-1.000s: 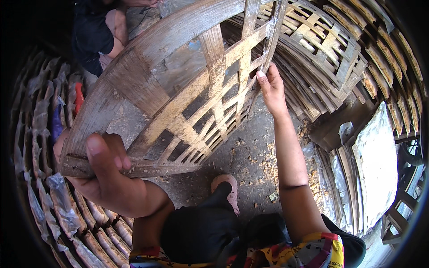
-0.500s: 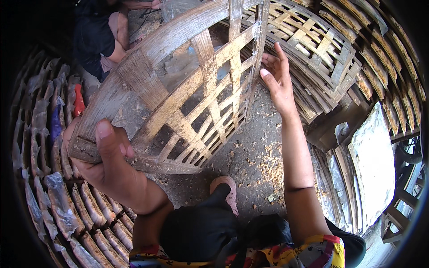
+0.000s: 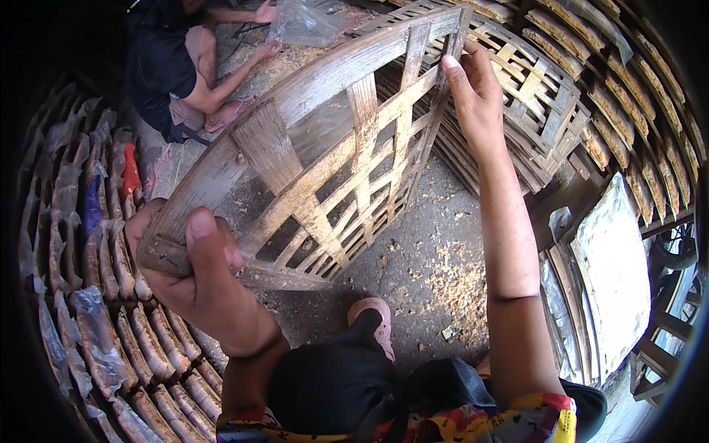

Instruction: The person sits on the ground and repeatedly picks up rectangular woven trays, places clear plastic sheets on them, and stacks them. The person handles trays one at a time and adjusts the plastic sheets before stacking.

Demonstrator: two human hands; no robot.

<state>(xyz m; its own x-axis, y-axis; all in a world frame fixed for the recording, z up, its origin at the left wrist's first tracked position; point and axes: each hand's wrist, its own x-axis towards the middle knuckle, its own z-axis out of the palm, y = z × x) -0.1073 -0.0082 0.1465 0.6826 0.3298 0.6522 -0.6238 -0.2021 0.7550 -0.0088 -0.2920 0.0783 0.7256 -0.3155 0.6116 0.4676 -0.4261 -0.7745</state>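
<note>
A weathered wooden lattice tray (image 3: 325,70), with a grey frame and crossing flat slats, is tilted up in front of me. Its lower left corner sits in my left hand (image 3: 214,284), the thumb over the frame and the fingers behind. At the upper right end, my right hand (image 3: 476,92) is closed on the frame edge, with its thumb on the near side and its fingers partly hidden. Just beyond that hand lies a stack of similar lattice trays (image 3: 550,133).
Rows of stacked trays with brownish contents and plastic film (image 3: 151,340) line the left; more (image 3: 635,96) stand at upper right. A white sheet (image 3: 617,273) leans at right. Crumbs (image 3: 461,288) litter the floor. Another person (image 3: 159,70) sits far left near a clear plastic bag (image 3: 303,26).
My right hand has moved up and closed on the tray's far edge. The tray has shifted slightly right. The other person's arms have come further into view, by the plastic bag.
</note>
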